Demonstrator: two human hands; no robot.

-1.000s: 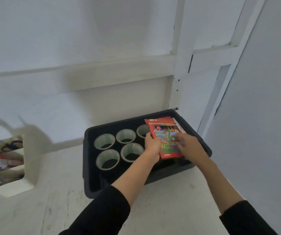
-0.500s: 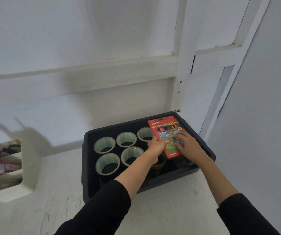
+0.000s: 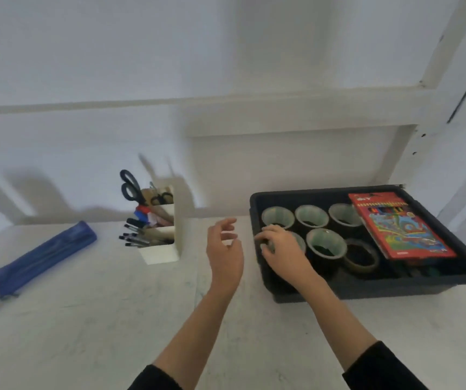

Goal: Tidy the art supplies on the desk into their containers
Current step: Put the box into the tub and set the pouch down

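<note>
Resting in bin point(image 3: 366, 287), six tape rolls point(image 3: 326, 243) (one brown)

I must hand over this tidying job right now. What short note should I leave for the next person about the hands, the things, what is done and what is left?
Left hand: open, above the desk, holds nothing.
Right hand: rests on a tape roll at the left end of the bin; whether it grips is unclear.
Done: the pencil box lies in the bin, at its right side, next to the other rolls.
Left: the blue case lies loose on the desk, left of the organiser. It probably goes into a container next.
</note>
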